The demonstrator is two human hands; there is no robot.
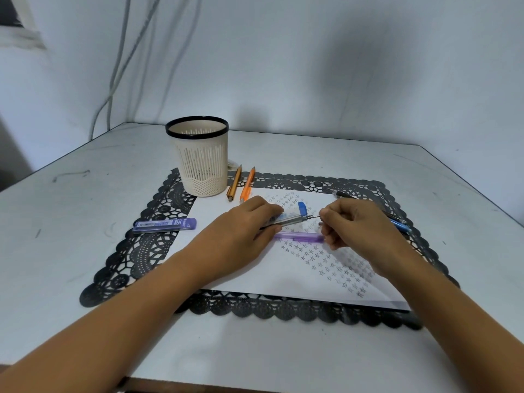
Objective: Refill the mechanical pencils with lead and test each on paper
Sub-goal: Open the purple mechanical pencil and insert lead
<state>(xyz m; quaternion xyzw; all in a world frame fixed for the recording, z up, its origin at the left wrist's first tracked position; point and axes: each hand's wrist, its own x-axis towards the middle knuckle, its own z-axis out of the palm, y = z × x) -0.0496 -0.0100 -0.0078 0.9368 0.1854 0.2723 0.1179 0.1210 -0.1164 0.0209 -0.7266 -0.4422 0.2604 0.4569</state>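
My left hand (pixel 249 222) grips a grey mechanical pencil (pixel 289 220) with a blue clip, held level above the white paper (pixel 255 273), its open end toward the right. My right hand (pixel 354 222) pinches a thin lead (pixel 313 217) whose tip touches that end. A purple lead case (pixel 299 237) lies on the paper just below the pencil. A second purple lead case (pixel 166 224) marked 2B rests on the black lace mat (pixel 136 256) at the left. The paper carries several rows of small pencilled stars.
A cream slotted pen cup (pixel 200 157) stands at the mat's far left corner. A gold pencil (pixel 234 182) and an orange pencil (pixel 247 184) lie beside it. A black pen (pixel 344 195) and a blue pen (pixel 401 226) lie behind my right hand. Wall close behind the table.
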